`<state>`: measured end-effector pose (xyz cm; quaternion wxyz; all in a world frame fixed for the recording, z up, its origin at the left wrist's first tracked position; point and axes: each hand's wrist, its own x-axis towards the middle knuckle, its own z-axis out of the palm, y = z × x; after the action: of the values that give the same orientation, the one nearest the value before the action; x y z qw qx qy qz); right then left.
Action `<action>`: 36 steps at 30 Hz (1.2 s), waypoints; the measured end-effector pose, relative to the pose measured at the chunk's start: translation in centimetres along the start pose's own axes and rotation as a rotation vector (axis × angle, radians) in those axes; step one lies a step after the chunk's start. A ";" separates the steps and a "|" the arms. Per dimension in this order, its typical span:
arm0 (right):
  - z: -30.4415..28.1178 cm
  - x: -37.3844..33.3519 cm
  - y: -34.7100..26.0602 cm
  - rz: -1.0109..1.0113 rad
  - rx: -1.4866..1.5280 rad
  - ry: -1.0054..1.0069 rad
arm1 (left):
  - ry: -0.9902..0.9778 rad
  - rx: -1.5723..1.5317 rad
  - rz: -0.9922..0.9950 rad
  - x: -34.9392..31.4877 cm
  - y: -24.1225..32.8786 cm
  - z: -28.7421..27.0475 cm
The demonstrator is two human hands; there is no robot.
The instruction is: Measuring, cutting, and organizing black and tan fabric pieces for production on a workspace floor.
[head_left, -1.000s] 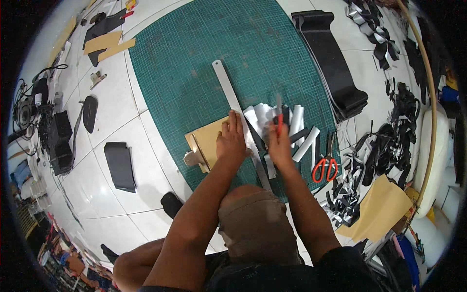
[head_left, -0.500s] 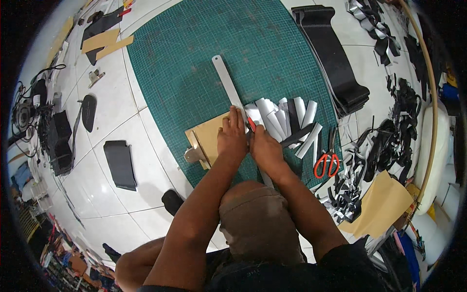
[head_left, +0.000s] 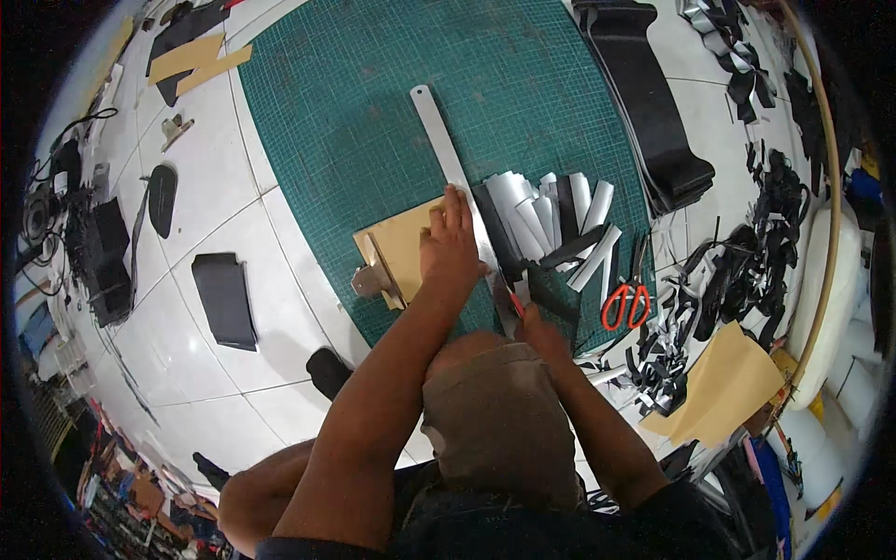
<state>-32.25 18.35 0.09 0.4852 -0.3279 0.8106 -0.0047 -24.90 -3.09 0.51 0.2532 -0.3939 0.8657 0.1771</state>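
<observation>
A steel ruler (head_left: 435, 133) lies slantwise over the green cutting mat (head_left: 345, 112). My left hand (head_left: 451, 250) rests flat on it and on a tan card template (head_left: 383, 231), fingers stretched forward. A metal bulldog clip (head_left: 372, 279) grips the template's left edge. My right hand (head_left: 541, 331) is closed around a red cutter knife (head_left: 517, 303), low beside the ruler's near end. Dark material shows along the ruler's right edge. Curled white and black strips (head_left: 532, 219) are heaped just right of it.
Orange-handled scissors (head_left: 626, 306) lie at the mat's right edge. Beyond stand stacked black sheets (head_left: 644, 112). Black and white scraps (head_left: 658, 373) and a tan sheet (head_left: 723, 387) litter the right floor. A folded black piece (head_left: 224, 301) lies on the left tiles.
My right hand has drawn the cutter knife nearer to me along the ruler, away from my left hand. My left hand stays on the ruler. The whole view has shifted slightly.
</observation>
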 end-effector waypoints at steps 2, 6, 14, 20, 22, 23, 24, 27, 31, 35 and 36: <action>0.3 -0.3 0.3 -0.005 -0.008 0.002 | -0.020 -0.008 0.000 0.1 -0.1 -0.1; -1.2 -2.4 -0.9 0.025 -0.007 0.002 | -0.028 -0.017 -0.003 -0.3 -1.1 0.1; -3.9 4.5 -7.3 -0.243 0.028 0.345 | -0.018 0.036 0.000 -0.2 -0.4 -0.5; -4.4 7.8 -10.1 -0.285 0.019 0.377 | 0.093 0.102 0.010 0.1 -1.0 1.6; -4.9 7.8 -10.5 -0.237 -0.001 0.314 | 0.091 0.045 0.019 0.0 -1.0 1.7; -5.2 7.8 -10.6 -0.190 -0.023 0.251 | 0.088 0.045 0.021 0.1 -1.0 1.7; -5.4 8.2 -10.5 -0.187 -0.022 0.250 | 0.097 0.048 0.005 0.2 -1.0 1.7; -5.2 7.9 -9.0 -0.220 -0.025 0.209 | 0.058 0.063 0.000 -0.1 -0.2 1.2; -2.6 2.1 -4.7 -0.047 0.034 0.009 | -0.002 0.053 -0.016 -0.3 -0.7 0.0; -0.8 -0.8 -1.0 0.051 0.004 -0.046 | 0.014 0.051 0.017 0.0 -0.4 0.2; -0.8 -0.9 -0.6 0.091 -0.013 -0.056 | 0.034 0.030 0.021 0.1 -0.4 0.3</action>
<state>-32.25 18.15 1.42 0.5052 -0.2937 0.8108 0.0319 -24.58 -3.23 0.23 0.2427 -0.3838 0.8765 0.1599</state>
